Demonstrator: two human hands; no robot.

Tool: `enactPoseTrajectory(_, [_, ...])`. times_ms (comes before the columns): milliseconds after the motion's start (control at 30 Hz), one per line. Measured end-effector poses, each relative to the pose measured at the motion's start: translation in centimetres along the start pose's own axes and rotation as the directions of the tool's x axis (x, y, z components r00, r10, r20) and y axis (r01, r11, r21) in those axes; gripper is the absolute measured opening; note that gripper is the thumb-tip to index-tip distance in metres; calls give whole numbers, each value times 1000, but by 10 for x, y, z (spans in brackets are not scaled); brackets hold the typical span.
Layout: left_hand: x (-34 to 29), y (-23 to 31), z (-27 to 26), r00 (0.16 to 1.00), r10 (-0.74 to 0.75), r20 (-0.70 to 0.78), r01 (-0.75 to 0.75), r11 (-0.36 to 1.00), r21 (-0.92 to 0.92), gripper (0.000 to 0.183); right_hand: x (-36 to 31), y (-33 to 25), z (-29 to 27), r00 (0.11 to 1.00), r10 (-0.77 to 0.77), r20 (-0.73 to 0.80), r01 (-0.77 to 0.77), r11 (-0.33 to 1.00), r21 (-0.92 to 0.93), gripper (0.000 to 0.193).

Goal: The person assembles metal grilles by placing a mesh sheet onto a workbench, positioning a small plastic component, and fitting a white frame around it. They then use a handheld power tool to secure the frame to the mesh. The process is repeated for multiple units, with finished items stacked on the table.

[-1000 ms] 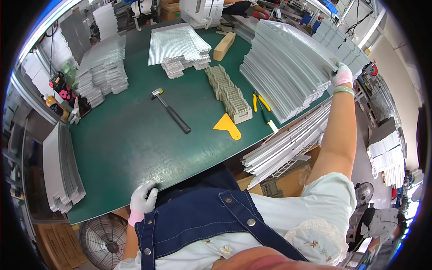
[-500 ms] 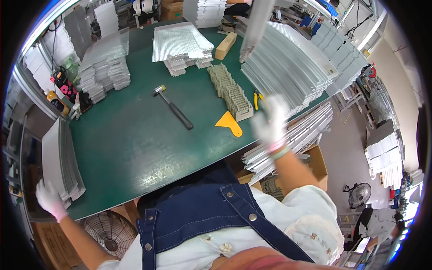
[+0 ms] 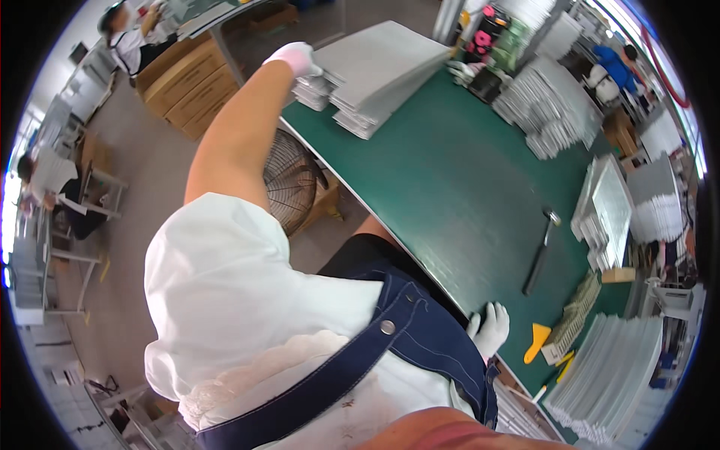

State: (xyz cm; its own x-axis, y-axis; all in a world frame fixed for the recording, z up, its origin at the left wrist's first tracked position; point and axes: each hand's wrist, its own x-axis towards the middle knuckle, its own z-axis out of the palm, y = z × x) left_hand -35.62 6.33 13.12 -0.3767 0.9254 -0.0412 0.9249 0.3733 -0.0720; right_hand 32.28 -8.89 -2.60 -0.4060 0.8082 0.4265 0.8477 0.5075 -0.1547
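I see the stack of grey sheets (image 3: 375, 75) at the far left corner of the green surface (image 3: 450, 187), with its edge partly over the rim. My left hand (image 3: 298, 57), in a white glove, is stretched out to this stack and touches its near corner; the fingers are curled on the edge of the sheets, but I cannot tell if they really grip one. My right hand (image 3: 489, 327), also gloved, lies flat on the near rim of the surface, with fingers spread and holding nothing.

Just beside the right hand there is a yellow scraper (image 3: 537, 343), and a little further a hammer (image 3: 540, 251) with a black handle lies on the green mat. Behind the hammer stand more piles of grey sheets (image 3: 611, 210). Under the surface, near my left arm, a round fan (image 3: 291, 180) stands on the floor. Another person (image 3: 124, 34) works at a far table.
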Motion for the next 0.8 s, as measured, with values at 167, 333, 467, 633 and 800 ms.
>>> enactPoseTrajectory(167, [13, -29, -35, 986, -161, -45, 163, 986, 40, 52, 5, 1, 5, 999, -52, -13, 52, 998, 30, 40])
enactPoseTrajectory(333, [-7, 4, -61, 909, -302, -287, 78, 801, -594, 54, -2, -1, -1, 1000, -4, -14, 4, 1000, -5, 40])
enactPoseTrajectory(467, [-69, 58, -47, 822, -81, -563, -344, 718, -606, 57, 8, -1, -7, 996, 81, 22, -83, 993, 88, 43])
enactPoseTrajectory(633, [-187, 225, 32, 852, 302, -428, -453, 836, -311, 43, 69, -1, -21, 905, 303, -297, -190, 915, 355, 47])
enactPoseTrajectory(800, [-201, 300, 50, 806, 577, 133, -571, 817, -82, 67, 107, -12, 4, 941, -68, 331, 42, 996, 84, 58])
